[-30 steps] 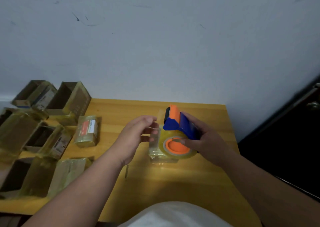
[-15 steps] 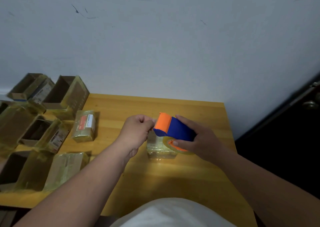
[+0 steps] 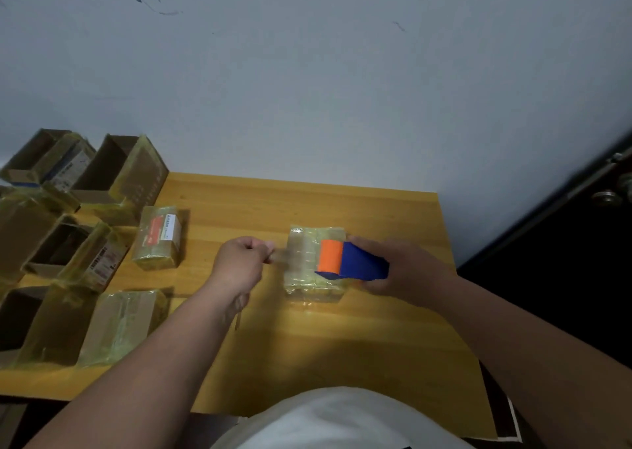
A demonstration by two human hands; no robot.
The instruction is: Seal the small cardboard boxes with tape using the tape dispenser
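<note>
A small cardboard box (image 3: 309, 282) wrapped in clear tape lies in the middle of the wooden table (image 3: 376, 329). Over its right half my right hand (image 3: 407, 269) grips the blue and orange tape dispenser (image 3: 352, 261), orange end pointing left. A strip of clear tape (image 3: 290, 255) stretches leftward from the dispenser across the box. My left hand (image 3: 241, 263) pinches the strip's free end, fingers curled, just left of the box.
A small taped box with a red and white label (image 3: 159, 241) lies left of centre. Another taped box (image 3: 119, 325) sits at front left. Several open cardboard boxes (image 3: 118, 171) crowd the table's left side. A dark door (image 3: 581, 243) stands right.
The dispenser has tipped flat and shifted right over the box. My left hand has closed on the tape end and drawn it out to the left, and the strip now spans the box.
</note>
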